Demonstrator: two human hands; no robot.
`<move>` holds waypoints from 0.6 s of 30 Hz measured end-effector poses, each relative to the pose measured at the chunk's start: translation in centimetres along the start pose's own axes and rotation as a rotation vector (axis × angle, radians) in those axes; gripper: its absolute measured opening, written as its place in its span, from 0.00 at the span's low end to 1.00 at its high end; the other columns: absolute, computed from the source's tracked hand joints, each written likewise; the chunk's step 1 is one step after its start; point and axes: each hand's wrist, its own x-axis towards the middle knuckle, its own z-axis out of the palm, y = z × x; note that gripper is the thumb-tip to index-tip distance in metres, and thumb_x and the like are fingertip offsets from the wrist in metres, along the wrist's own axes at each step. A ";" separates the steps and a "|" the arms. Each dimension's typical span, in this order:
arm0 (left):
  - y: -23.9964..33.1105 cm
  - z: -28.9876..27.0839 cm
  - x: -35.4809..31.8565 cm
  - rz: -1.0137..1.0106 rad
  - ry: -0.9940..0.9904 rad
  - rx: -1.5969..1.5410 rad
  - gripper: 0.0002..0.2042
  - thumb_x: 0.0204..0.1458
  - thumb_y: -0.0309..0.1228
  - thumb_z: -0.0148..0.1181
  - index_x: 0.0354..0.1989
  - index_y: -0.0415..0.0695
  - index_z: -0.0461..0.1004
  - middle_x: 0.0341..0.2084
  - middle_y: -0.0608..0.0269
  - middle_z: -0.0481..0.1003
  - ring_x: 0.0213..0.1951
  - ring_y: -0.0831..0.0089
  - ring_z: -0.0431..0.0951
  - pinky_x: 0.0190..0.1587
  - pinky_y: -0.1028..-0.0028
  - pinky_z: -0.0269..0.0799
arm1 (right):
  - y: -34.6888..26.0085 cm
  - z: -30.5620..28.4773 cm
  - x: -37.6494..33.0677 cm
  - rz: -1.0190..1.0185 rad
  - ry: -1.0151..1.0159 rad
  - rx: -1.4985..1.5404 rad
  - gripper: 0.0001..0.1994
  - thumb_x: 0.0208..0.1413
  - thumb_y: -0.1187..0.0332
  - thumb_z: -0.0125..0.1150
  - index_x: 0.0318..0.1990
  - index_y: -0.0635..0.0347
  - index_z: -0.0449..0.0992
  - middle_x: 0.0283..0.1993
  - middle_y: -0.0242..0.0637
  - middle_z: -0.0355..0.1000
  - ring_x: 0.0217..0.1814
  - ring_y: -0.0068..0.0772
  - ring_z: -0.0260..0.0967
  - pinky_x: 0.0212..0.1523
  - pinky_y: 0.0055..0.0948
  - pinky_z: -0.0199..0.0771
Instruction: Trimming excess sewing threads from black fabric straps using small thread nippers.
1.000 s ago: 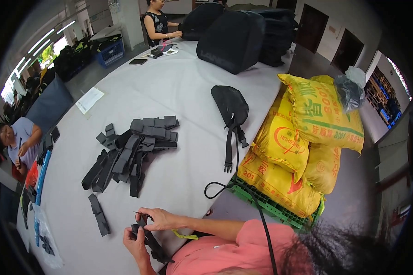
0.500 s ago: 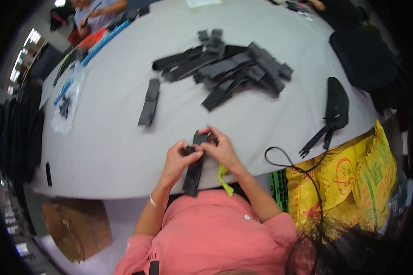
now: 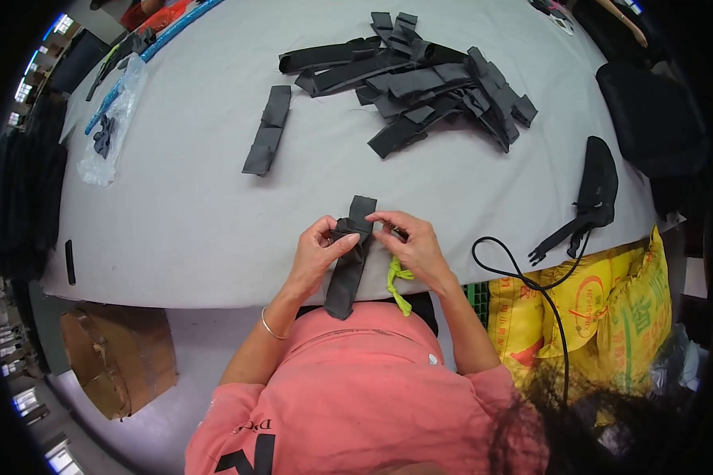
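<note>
In front of me, a black fabric strip [image 3: 347, 277] lies lengthwise at the table's near edge, its lower end by my shirt. My left hand [image 3: 318, 252] is closed on the strip, pinching a folded part between thumb and fingers. My right hand [image 3: 416, 247] curls at the strip's upper right side, its fingertips touching the edge. A small dark tool [image 3: 400, 234] sits inside the right hand, mostly hidden by the fingers. Below that hand hangs a knotted yellow-green ribbon [image 3: 398, 283]; whether it is tied to the tool is hidden.
A heap of black fabric strips [image 3: 428, 83] lies at the far middle, with a single strip [image 3: 268, 131] left of it. A black pouch with a buckle [image 3: 594, 186] and a black cord [image 3: 523, 277] are at right. Yellow sacks [image 3: 578, 309] and a cardboard box [image 3: 119, 356] stand below the table.
My view has shifted, so the table's things sit higher in it. The right fingertips have moved off the folded part to the strip's upper right edge; the left hand still pinches the strip.
</note>
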 end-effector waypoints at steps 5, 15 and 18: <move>-0.2 0.0 0.3 0.033 -0.005 0.042 0.10 0.50 0.28 0.65 0.30 0.45 0.66 0.26 0.74 0.71 0.29 0.88 0.68 0.33 0.85 0.64 | 0.7 0.6 0.9 0.073 -0.147 -0.164 0.07 0.52 0.71 0.59 0.38 0.61 0.77 0.30 0.33 0.75 0.29 0.25 0.68 0.32 0.23 0.66; 1.3 0.9 1.0 0.053 0.004 0.286 0.03 0.53 0.26 0.56 0.31 0.40 0.72 0.26 0.69 0.72 0.32 0.84 0.69 0.37 0.81 0.66 | 0.5 0.4 1.4 0.142 0.022 0.161 0.05 0.52 0.71 0.60 0.29 0.64 0.75 0.24 0.27 0.70 0.28 0.14 0.64 0.29 0.18 0.65; 0.5 2.0 0.8 0.206 0.020 0.479 0.05 0.49 0.23 0.54 0.34 0.37 0.73 0.25 0.70 0.72 0.31 0.81 0.70 0.37 0.81 0.67 | 2.2 1.4 0.9 0.052 0.046 0.164 0.06 0.51 0.71 0.62 0.29 0.63 0.75 0.24 0.27 0.70 0.28 0.13 0.63 0.28 0.18 0.65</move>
